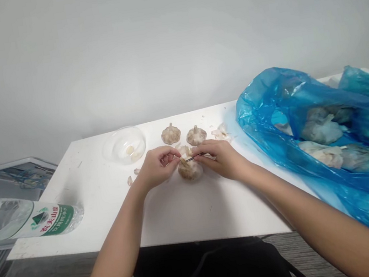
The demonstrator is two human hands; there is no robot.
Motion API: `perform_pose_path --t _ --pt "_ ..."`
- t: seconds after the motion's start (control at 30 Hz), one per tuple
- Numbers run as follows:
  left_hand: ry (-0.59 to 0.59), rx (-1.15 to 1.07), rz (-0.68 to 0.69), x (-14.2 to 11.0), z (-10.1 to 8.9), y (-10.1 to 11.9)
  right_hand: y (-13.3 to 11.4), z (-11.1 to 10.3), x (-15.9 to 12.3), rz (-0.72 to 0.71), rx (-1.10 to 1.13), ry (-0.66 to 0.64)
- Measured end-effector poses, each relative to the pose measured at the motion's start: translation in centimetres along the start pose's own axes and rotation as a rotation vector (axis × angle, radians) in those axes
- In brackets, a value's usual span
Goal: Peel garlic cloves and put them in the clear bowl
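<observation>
A garlic bulb (190, 170) sits on the white table (182, 213) between my hands. My left hand (158, 165) is closed, its fingertips pinched at the bulb's top left. My right hand (222, 157) is closed round a thin dark metal tool (194, 157) whose tip points at the top of the bulb. Two whole garlic bulbs (171, 134) (196, 135) lie just behind, with loose peel and pieces (220, 132) to their right.
A clear plastic bowl (124, 145) with a few peeled cloves stands at the back left. Loose cloves (130, 181) lie near it. A plastic water bottle (26, 218) lies on its side at the left edge. A blue plastic bag (326, 136) of garlic fills the right side.
</observation>
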State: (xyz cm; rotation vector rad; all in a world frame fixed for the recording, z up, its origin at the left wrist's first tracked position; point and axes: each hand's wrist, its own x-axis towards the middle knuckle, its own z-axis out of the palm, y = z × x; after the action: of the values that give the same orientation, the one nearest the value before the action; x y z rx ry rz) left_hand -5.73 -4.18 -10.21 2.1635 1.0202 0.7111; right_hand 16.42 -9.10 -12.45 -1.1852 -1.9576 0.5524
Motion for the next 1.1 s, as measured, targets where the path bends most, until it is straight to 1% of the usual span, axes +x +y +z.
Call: perform_pose_path --t 0.27,0.4,0.67,0.87,1.1 --pt "-0.008 -0.007 -0.006 -0.01 -0.09 0.22 -0.17 0.62 -0.15 -0.009 -0.053 0.03" --pt "-0.026 0.007 0.01 0.04 -0.13 0.46 -0.45 0.53 -0.42 -0.042 -0.118 0.056" --pt "-0.052 0.049 0.033 -0.09 -0.53 0.38 -0.62 0.49 -0.78 -0.031 -0.178 0.072" --pt "-0.072 0.043 0.034 -0.16 -0.67 0.26 -0.59 0.66 -0.66 -0.048 -0.149 0.046" --pt "-0.082 0.037 0.026 -0.2 -0.86 0.45 -0.77 0.92 -0.8 -0.078 -0.177 0.04"
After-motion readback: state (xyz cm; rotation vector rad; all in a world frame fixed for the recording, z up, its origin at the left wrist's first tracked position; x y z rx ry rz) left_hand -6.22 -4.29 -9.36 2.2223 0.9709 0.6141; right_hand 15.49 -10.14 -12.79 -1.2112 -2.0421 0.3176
